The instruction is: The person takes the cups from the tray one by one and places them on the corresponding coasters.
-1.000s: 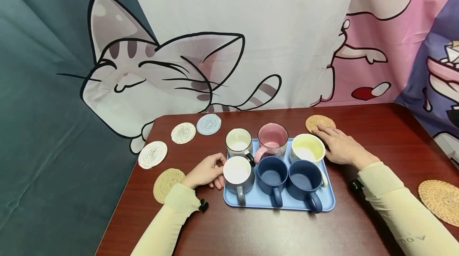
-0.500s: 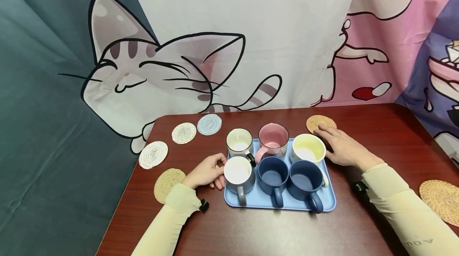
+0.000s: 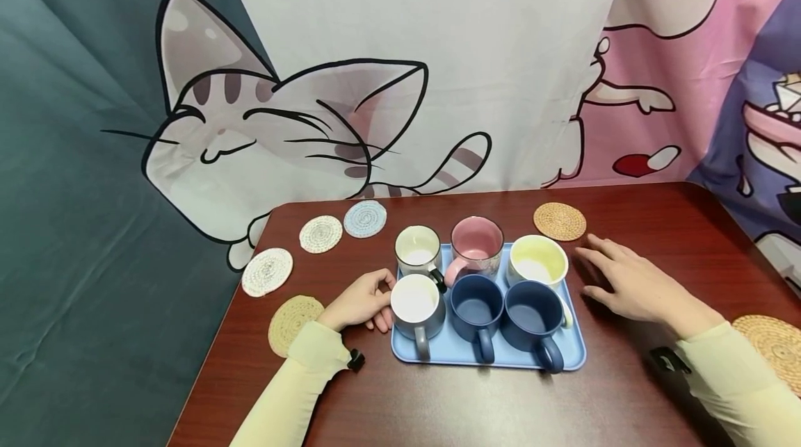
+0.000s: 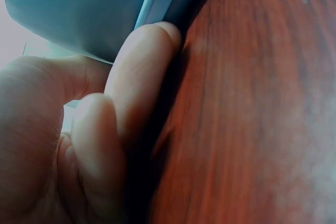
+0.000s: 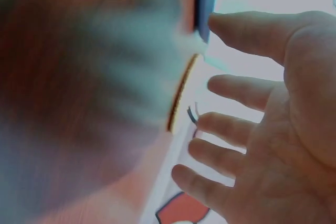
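Observation:
A light-blue tray holds several mugs: a grey one, two dark-blue ones, a cream one, a pink one and a yellow-lined one. At its left side, my left hand grips the edge beside the grey mug; the left wrist view shows a fingertip at the tray rim and the thumb close to the mug. My right hand is spread right of the tray, holding nothing. In the right wrist view, the fingers of the hand are apart.
Behind the tray's right end lies a tan woven coaster. Several round coasters lie along the table's left side, including a blue one and a yellowish one. Another woven mat lies at far right. Printed curtains hang behind.
My right hand has come off the tan coaster and moved right and toward the front, its fingers now spread. The left hand, the tray and the mugs stay in place.

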`<state>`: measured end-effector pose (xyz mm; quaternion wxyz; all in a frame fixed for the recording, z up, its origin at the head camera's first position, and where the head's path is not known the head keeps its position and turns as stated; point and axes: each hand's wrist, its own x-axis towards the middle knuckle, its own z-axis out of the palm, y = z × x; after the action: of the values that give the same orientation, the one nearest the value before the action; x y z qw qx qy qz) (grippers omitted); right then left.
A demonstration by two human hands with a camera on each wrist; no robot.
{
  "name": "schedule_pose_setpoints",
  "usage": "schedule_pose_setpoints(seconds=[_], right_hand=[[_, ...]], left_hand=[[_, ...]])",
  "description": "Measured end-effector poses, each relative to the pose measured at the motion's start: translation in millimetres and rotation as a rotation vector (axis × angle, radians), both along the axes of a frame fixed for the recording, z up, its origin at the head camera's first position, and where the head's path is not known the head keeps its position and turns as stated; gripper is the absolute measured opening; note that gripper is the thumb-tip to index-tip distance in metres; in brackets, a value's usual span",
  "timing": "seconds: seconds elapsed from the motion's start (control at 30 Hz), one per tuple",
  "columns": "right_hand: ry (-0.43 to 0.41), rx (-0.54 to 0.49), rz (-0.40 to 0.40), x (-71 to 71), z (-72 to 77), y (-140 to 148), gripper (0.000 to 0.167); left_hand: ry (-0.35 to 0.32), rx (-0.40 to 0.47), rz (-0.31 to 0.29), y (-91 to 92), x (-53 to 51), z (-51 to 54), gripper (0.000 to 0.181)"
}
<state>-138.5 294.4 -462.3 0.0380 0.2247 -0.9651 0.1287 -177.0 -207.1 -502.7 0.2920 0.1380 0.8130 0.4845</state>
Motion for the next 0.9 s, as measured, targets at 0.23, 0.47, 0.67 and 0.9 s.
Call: schedule_pose_setpoints(seconds=[0.23, 0.47, 0.67, 0.9], right_hand=[[0.065, -0.004, -0.029, 33.8, -4.6, 23, 0.066], [0.120, -0.007, -0.090, 58.7, -13.2, 41, 0.061], [0.126, 0.006, -0.184, 78.0, -18.2, 59, 0.058], [0.349, -0.168, -0.252, 98.2, -35.6, 93, 0.040]], left_hand=[[0.003, -0.002, -0.001, -1.9, 1.7, -0.7, 0.018], [0.014, -0.009, 0.004, -4.0, 1.8, -0.4, 0.017], [0.013, -0.002, -0.006, -2.4, 1.5, 1.0, 0.018], [0.014, 0.002, -0.004, -1.4, 1.0, 1.8, 0.018]])
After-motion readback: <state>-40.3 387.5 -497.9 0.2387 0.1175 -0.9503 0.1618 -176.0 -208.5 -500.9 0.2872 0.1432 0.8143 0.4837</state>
